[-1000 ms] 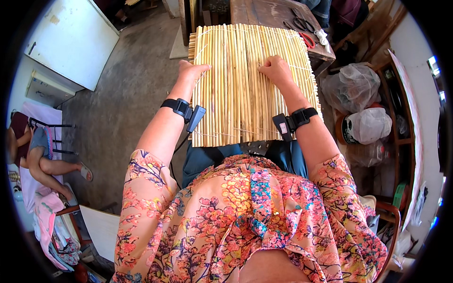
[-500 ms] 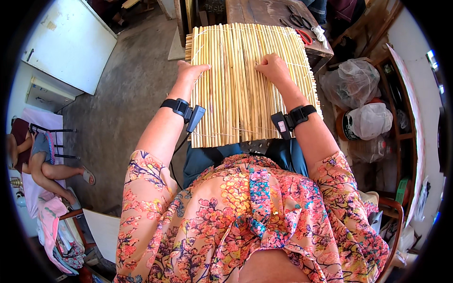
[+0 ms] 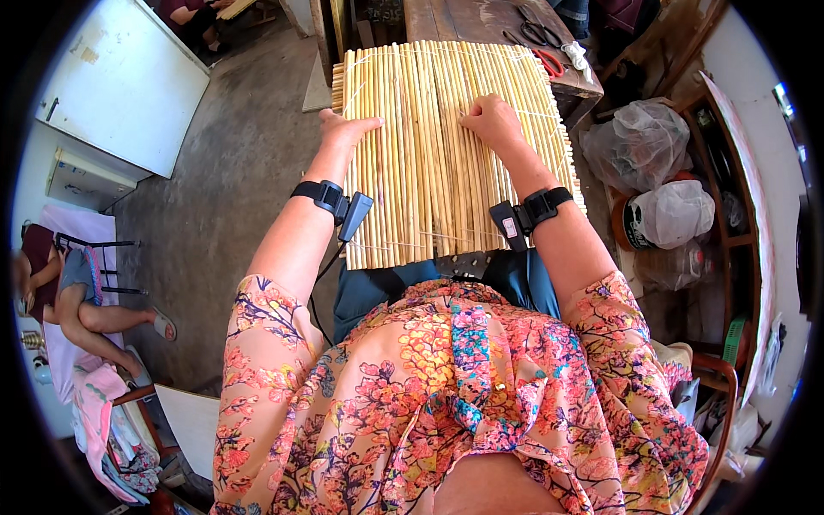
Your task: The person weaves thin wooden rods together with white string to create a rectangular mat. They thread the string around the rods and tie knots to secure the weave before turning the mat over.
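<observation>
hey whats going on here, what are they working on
A person in a floral blouse has both hands at a flat mat of pale yellow sticks tied with white string. The left hand is at its left edge, thumb over the top; the right hand has its fingers curled on the surface just right of the middle. Red-handled scissors lie on the brown wooden table near its far right corner.
</observation>
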Demonstrator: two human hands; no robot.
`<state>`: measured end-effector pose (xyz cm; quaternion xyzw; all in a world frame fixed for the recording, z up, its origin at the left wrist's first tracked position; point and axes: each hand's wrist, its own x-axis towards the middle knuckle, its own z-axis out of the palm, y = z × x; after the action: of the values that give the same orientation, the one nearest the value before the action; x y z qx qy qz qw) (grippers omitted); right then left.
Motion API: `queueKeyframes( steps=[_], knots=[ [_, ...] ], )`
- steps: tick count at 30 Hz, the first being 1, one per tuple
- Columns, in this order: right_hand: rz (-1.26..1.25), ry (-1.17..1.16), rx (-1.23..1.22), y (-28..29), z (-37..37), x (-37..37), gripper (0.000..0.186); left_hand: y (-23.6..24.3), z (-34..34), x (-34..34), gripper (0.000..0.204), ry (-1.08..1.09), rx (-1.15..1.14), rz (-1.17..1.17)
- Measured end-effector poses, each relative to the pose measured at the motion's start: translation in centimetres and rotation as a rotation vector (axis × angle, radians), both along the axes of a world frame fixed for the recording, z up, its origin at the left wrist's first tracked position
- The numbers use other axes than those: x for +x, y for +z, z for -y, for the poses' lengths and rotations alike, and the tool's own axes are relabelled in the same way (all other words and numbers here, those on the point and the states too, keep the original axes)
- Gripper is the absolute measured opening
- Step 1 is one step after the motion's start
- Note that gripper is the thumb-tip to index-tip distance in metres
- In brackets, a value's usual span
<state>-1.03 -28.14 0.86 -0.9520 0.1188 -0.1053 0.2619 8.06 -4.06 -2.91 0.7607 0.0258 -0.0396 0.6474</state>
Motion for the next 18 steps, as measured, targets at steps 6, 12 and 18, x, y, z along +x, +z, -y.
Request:
queueKeyframes(
  steps=[6, 12, 18],
  knots=[
    [0.007, -0.023, -0.012, 0.0, 0.4, -0.2, 0.019, 2.6, 1.0, -1.9, 0.101, 0.097, 0.620, 0.128],
    [0.014, -0.020, -0.019, 0.1, 0.2, -0.2, 0.019, 3.6, 1.9, -1.6, 0.082, -0.001, 0.851, 0.360],
    [-0.002, -0.016, -0.020, -0.1, 0.3, -0.1, 0.020, 3.6, 2.1, -0.5, 0.081, -0.056, 0.794, 0.298]
  ],
)
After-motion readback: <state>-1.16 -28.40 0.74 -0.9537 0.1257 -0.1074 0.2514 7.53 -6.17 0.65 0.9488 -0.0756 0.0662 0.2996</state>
